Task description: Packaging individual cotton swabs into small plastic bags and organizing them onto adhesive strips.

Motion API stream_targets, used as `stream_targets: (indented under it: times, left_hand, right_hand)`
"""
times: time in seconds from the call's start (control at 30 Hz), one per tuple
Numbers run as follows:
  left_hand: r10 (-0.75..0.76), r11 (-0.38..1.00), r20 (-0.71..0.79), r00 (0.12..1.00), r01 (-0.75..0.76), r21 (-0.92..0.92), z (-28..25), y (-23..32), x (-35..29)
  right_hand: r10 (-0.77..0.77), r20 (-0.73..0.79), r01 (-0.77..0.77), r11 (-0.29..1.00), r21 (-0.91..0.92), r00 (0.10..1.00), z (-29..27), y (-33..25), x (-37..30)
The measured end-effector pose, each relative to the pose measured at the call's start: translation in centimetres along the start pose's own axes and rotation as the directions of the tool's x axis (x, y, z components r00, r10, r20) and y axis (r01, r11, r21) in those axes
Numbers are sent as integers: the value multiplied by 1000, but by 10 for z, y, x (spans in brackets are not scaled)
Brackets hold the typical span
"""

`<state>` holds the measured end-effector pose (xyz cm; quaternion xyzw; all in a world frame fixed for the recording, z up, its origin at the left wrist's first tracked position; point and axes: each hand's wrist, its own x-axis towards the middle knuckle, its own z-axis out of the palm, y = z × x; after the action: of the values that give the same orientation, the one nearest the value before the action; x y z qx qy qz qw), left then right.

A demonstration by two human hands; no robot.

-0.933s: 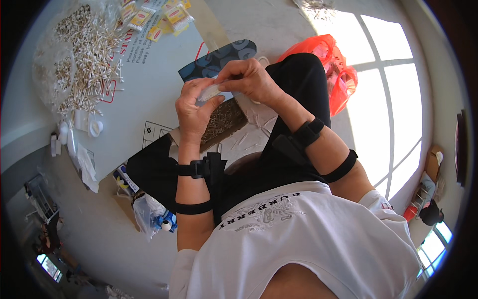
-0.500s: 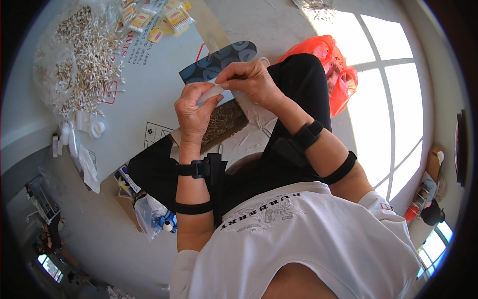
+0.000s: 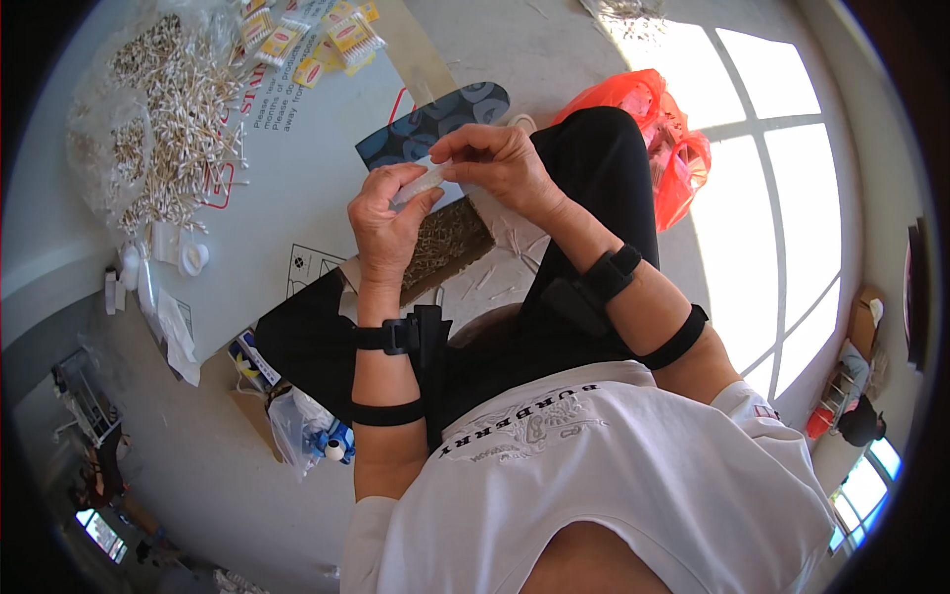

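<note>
Above an open cardboard box, my two hands meet around a small translucent plastic bag (image 3: pixel 420 185). My left hand (image 3: pixel 386 216) pinches its lower left end between thumb and fingers. The thumb and fingertips of my right hand (image 3: pixel 507 173) close on its upper right end. Whether anything is inside the bag I cannot make out. Loose cotton swabs (image 3: pixel 447 236) fill the box directly below, part of it hidden by my left hand. A dark blue patterned flap (image 3: pixel 435 121) lies just behind my fingers.
On the grey printed board (image 3: pixel 297 188) at left, a large clear bag spills a heap of cotton swabs (image 3: pixel 183 129). Yellow-labelled swab packs (image 3: pixel 354 38) lie at its far end. A red plastic bag (image 3: pixel 683 173) stands beyond my right knee. Stray swabs (image 3: pixel 503 287) dot the floor.
The small bag has turned slightly and shows more of its surface between my fingers. My right fingertips have shifted a little; both arms stay almost in place.
</note>
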<state>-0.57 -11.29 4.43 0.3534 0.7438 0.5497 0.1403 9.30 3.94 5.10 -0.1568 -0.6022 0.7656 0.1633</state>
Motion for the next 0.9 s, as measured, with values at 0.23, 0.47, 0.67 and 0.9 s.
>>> stream_targets:
  times: [0.23,0.47,0.67,0.9]
  left_hand:
    - [38,999,-37,999,-38,8,9,4,-1]
    - [-65,971,-9,998,61,-231,6,5,-3]
    - [-238,860,50,970,234,-454,7,11,-3]
    - [-172,922,15,985,166,-351,4,10,-2]
  right_hand:
    - [-66,41,72,980,-184,997,0,2,-1]
    - [92,-16,-93,985,-143,996,0,4,-1]
    - [68,-21,-70,991,-118,997,0,4,2]
    - [-173,26,170,914,-369,985,1,-1,-6]
